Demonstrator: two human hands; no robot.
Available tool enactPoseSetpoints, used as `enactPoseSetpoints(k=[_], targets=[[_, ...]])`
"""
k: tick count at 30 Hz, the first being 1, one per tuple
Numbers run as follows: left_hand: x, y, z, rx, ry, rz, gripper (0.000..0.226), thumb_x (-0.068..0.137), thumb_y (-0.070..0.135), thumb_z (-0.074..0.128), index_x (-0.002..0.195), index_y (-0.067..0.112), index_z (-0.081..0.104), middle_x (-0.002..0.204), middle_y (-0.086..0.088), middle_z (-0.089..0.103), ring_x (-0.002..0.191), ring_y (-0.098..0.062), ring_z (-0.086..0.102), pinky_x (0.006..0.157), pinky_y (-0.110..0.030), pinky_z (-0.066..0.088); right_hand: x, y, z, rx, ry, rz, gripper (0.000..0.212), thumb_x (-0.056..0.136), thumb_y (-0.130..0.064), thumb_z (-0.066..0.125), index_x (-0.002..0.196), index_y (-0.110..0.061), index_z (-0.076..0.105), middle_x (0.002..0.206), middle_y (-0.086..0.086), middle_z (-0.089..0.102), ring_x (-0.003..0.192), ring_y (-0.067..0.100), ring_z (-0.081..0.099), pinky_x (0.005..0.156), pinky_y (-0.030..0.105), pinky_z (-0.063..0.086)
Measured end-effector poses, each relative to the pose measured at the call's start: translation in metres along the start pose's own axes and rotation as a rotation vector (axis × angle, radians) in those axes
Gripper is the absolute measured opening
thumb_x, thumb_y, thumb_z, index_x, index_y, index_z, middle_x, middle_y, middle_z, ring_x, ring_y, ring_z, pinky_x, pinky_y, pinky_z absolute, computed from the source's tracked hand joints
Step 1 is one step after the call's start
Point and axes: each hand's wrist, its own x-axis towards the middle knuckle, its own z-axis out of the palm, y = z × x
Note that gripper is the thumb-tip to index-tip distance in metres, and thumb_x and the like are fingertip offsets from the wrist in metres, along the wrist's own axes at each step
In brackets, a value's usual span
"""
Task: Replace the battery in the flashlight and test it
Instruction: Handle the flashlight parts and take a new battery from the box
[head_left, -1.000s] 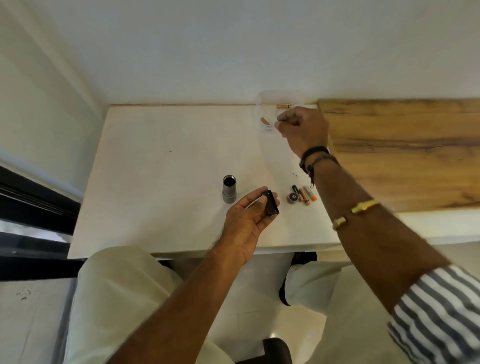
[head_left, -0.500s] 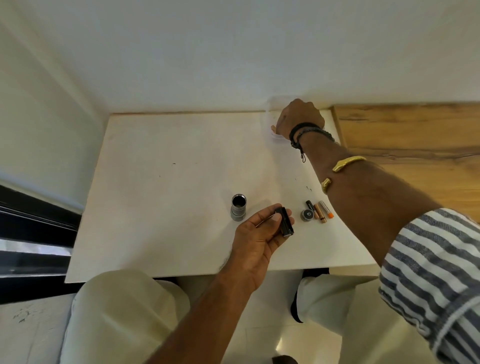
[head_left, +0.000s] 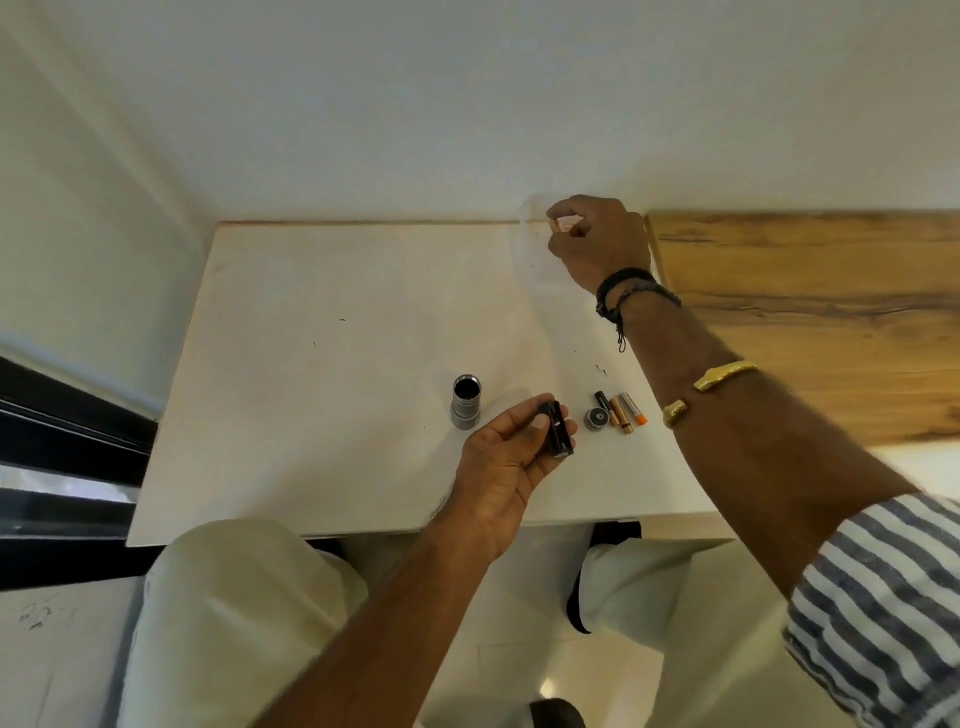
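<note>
My left hand (head_left: 511, 457) holds a black battery holder (head_left: 557, 429) above the white table's (head_left: 322, 374) near edge. The grey flashlight body (head_left: 466, 401) stands upright just left of it, open end up. A round tail cap (head_left: 596, 418) and three loose batteries (head_left: 621, 411) lie to the right of my left hand. My right hand (head_left: 597, 241) reaches to the table's far right corner, fingers pinched on a small copper-coloured battery (head_left: 561, 226) at a clear plastic container (head_left: 535, 244).
A wooden surface (head_left: 810, 312) adjoins the table on the right. White walls close the far side and the left. My knees sit under the table's near edge. A dark window frame (head_left: 62, 415) runs along the left.
My right hand went down into the clear container at the far corner and now comes up pinching a small battery. My left hand has kept the black holder nearly still.
</note>
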Motion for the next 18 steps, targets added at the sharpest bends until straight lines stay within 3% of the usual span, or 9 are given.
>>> enactPoseSetpoints(k=[5, 9, 12, 18], targets=[[-0.001, 0.002, 0.001, -0.019, -0.016, 0.013, 0.026, 0.095, 0.001, 0.057, 0.119, 0.0, 0.065, 0.113, -0.021, 0.072, 0.104, -0.031, 0.071, 0.085, -0.035, 0.059, -0.063, 0.004, -0.021, 0.321, 0.006, 0.046, 0.03, 0.082, -0.008, 0.067, 0.108, -0.021, 0.074, 0.081, 0.005, 0.074, 0.068, 0.019, 0.076, 0.068, 0.04, 0.066], [-0.007, 0.0, -0.001, -0.007, -0.025, 0.022, 0.024, 0.095, 0.0, 0.056, 0.117, 0.001, 0.066, 0.114, -0.022, 0.071, 0.105, -0.033, 0.07, 0.084, -0.036, 0.059, -0.128, 0.01, -0.032, 0.541, -0.067, 0.112, 0.03, 0.085, 0.0, 0.066, 0.108, -0.018, 0.071, 0.089, 0.015, 0.073, 0.073, 0.024, 0.078, 0.07, 0.04, 0.065], [-0.011, 0.0, -0.003, 0.04, -0.028, 0.036, 0.024, 0.095, 0.001, 0.058, 0.118, 0.0, 0.066, 0.114, -0.022, 0.071, 0.105, -0.033, 0.07, 0.086, -0.036, 0.059, -0.169, 0.019, -0.036, 0.652, -0.139, 0.141, 0.03, 0.088, 0.003, 0.065, 0.11, -0.016, 0.071, 0.081, 0.011, 0.072, 0.077, 0.028, 0.078, 0.072, 0.039, 0.064], [-0.02, 0.002, -0.006, 0.124, -0.033, 0.087, 0.027, 0.095, 0.0, 0.058, 0.121, 0.001, 0.065, 0.115, -0.022, 0.07, 0.104, -0.031, 0.07, 0.083, -0.035, 0.059, -0.213, 0.036, -0.042, 0.523, -0.125, 0.101, 0.025, 0.084, -0.005, 0.073, 0.104, -0.02, 0.074, 0.08, 0.001, 0.077, 0.074, 0.017, 0.073, 0.073, 0.037, 0.063]])
